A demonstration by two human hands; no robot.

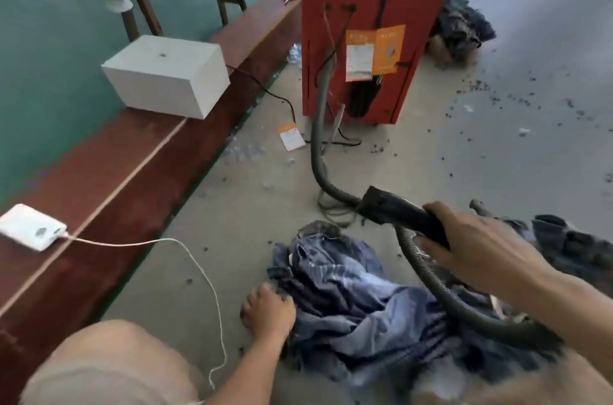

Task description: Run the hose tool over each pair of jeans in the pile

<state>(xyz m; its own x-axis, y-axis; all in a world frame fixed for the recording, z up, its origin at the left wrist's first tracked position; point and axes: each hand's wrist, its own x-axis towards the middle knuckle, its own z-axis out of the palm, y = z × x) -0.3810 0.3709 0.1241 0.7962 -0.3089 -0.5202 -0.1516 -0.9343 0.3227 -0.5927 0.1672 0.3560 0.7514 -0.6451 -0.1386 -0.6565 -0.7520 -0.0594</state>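
My left hand [269,308] bunches the jeans [348,291] to pin them flat; my right hand [477,238], above the jeans, curls round the hose tool [394,205], ready to sweep.

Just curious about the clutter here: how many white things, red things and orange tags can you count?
White: 3, the box, the charger block, its cable
Red: 1, the cabinet
Orange tags: 3, two on the cabinet, one on the floor
Total: 7

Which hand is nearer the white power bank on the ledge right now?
Left. The left hand grips the jeans on the floor, right of the power bank. The right hand holds the hose tool farther right.
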